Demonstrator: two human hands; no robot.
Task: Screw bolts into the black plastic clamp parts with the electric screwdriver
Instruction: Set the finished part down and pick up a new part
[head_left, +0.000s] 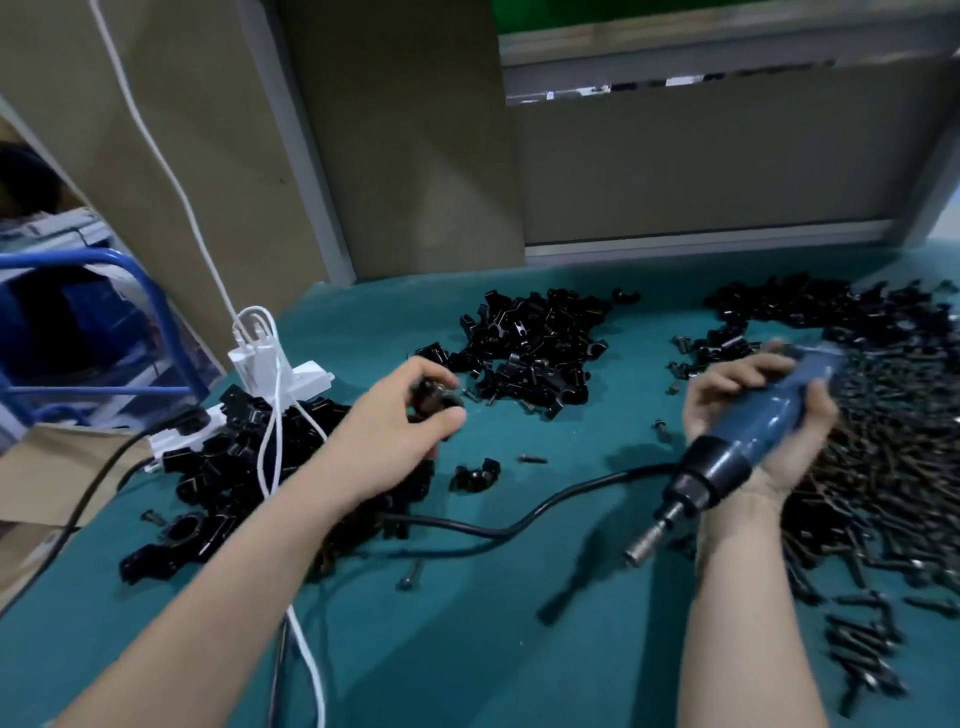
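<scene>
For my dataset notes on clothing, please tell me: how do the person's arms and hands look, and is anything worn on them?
The left hand and right hand are bare, without gloves. The left forearm and right forearm are also bare; no sleeve shows down to the picture's lower edge. No watch or bracelet shows on either wrist. Rings cannot be judged through the blur.

Teal table cover (519, 649), black clamp parts (535, 353), blue screwdriver (769, 421), white cable (275, 415), dark bolts (883, 467)

left hand (395, 431): bare | right hand (717, 400): bare | forearms (249, 566): bare to frame edge
</scene>
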